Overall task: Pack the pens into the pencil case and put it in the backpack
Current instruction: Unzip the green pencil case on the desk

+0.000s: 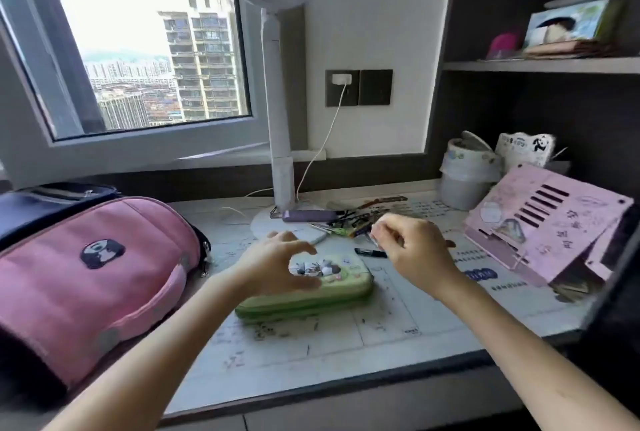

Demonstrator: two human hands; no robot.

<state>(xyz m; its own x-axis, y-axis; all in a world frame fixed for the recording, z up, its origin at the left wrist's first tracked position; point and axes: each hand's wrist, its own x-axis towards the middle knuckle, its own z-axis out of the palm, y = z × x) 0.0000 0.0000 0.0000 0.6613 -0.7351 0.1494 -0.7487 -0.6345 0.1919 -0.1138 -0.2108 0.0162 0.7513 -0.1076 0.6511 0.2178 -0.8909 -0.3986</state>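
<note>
green pencil case [311,295] mid counter [381,344]. left hand [273,264] over its left end, fingers apart in a c, contact unclear. right hand [412,247] curled just right; can't tell if it pinches anything. black pen [370,252] beside it, more pens [349,223] far. pink backpack [86,275] left.

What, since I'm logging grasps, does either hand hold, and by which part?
Left hand arches over the green cartoon-printed pencil case, thumb at its near edge; grip unclear. Right hand: curled, contents unclear.
</note>
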